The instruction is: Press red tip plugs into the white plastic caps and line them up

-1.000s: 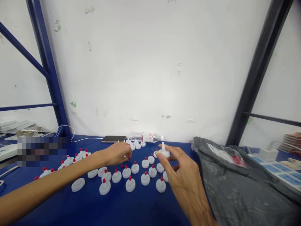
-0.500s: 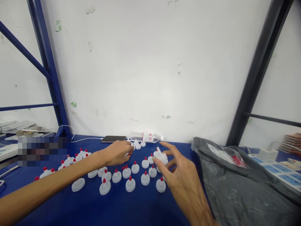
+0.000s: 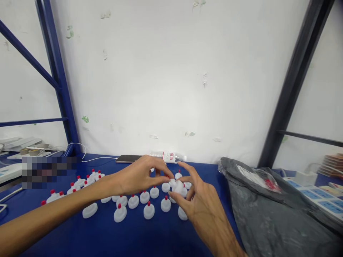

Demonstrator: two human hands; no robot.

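My right hand [image 3: 203,200] grips a white nozzle cap [image 3: 177,187] between thumb and fingers, above the table. Reaching in from the left, my left hand [image 3: 144,173] pinches a small red tip cap [image 3: 168,177] close to the nozzle of that white cap. Whether the red piece touches the nozzle I cannot tell. Below and around both hands stand several white caps with red tips, such as one white cap [image 3: 149,211] in front and another white cap [image 3: 165,205] beside it. A plain white cap [image 3: 90,210] lies under my left forearm.
At the wall lie a phone [image 3: 128,159] on a cable and a clear plastic bottle [image 3: 171,157] on its side. A grey plastic bag [image 3: 268,214] covers the right side. More red-tipped caps [image 3: 80,181] stand at the left. Blue-and-white power strips [image 3: 313,194] are at far right.
My left hand has moved right, from near the caps at the back to the white cap in my right hand. My right hand has brought that cap slightly lower and to the left.
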